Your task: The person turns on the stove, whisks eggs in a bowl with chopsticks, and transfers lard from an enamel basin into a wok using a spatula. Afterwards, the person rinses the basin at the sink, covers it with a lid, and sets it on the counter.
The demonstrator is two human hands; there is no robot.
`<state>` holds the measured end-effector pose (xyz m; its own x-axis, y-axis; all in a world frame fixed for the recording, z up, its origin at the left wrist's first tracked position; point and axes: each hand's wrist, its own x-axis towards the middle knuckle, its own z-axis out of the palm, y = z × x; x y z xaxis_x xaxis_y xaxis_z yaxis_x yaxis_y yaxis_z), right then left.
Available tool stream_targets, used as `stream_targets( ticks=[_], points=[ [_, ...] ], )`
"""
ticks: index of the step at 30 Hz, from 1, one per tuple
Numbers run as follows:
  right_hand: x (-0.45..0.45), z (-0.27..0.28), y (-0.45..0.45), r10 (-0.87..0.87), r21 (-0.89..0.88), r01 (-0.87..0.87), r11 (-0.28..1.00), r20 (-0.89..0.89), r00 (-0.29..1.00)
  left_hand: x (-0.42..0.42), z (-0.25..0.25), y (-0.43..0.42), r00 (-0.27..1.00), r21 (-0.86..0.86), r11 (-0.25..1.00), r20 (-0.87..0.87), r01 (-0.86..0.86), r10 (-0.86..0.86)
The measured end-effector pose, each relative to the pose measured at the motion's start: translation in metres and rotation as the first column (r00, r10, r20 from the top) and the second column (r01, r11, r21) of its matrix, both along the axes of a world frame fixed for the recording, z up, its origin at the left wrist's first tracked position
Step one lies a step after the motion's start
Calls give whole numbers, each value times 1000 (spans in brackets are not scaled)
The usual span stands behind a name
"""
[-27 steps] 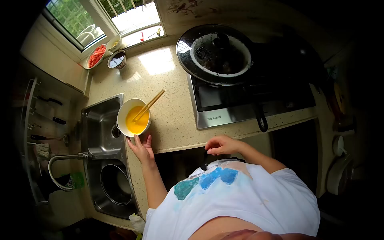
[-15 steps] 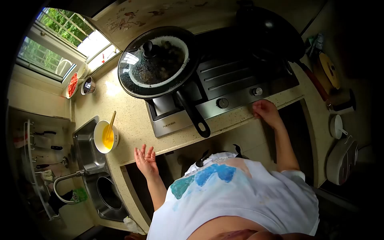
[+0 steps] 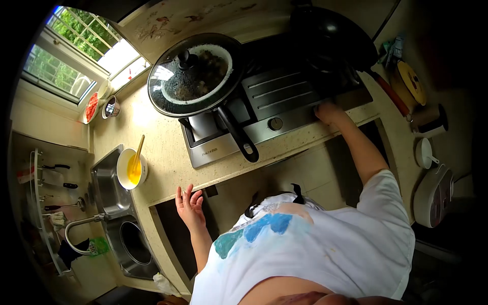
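Observation:
My right hand (image 3: 330,113) is at the front of the gas stove (image 3: 213,146), its fingers closed around the right control knob, which they hide. The left control knob (image 3: 275,124) is in plain view. On the left burner sits a frying pan (image 3: 239,134) under a glass lid (image 3: 188,61) with a black handle; dark pieces of food show through the fogged glass. My left hand (image 3: 190,207) hangs just off the counter's front edge with its fingers apart and nothing in it. Nearest to it is a white bowl (image 3: 124,170) of beaten egg with chopsticks (image 3: 137,152) leaning inside.
A black wok (image 3: 333,38) with a red-brown handle stands on the right burner. To the left are a double steel sink (image 3: 109,185) and a faucet (image 3: 76,223). Small bowls, one with chopped red food (image 3: 92,107), stand by the window.
My right hand has moved forward from the counter edge onto the right knob. My left hand has dropped slightly and stays empty. The view has shifted a little.

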<state>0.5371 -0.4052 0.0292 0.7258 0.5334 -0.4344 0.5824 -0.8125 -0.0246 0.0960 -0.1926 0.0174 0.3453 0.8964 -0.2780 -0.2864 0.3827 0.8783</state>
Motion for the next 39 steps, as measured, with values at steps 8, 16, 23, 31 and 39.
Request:
stream_targets(
  ticks=[8, 16, 23, 31, 39],
  points=[
    [-18, 37, 10, 619, -446, -545, 710, 24, 785, -67, -35, -36, 990, -123, 985, -78, -124, 115],
    [5, -14, 4, 793, -604, -576, 551, 162, 588, -97, -56, -64, 994, -215, 974, -101, -73, 52],
    [-9, 0, 13, 809, -670, -553, 495, 124, 575, -112, -63, -86, 991, -204, 974, -108, -100, 79],
    [1, -9, 14, 735, -625, -521, 581, 129, 666, -87, -62, -119, 989, -191, 972, -81, -141, 127],
    [-5, -5, 8, 758, -563, -572, 596, 159, 633, -43, -61, -167, 995, -220, 975, -97, -20, -2]
  ],
)
